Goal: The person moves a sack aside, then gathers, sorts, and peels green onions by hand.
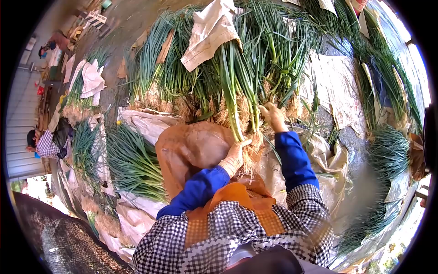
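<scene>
My left hand (234,159) is closed round the lower stems of a few green onions (232,102), just above their roots. Pale, stringy roots (250,160) hang beside and below that hand. To its right, my right hand (273,117) is raised near the stems and roots, its fingers bent close together; whether anything is between them is too small to tell. A large heap of green onions (173,73) lies in front of both hands, roots toward me. Brown sheeting (196,141) covers my lap under the left forearm.
Trimmed-looking green onions (134,160) lie in a pile at the left. A pale sack (212,34) rests on the heap. Sacking (337,89) and more onions (388,153) are at the right. A co-worker (48,144) sits at the far left.
</scene>
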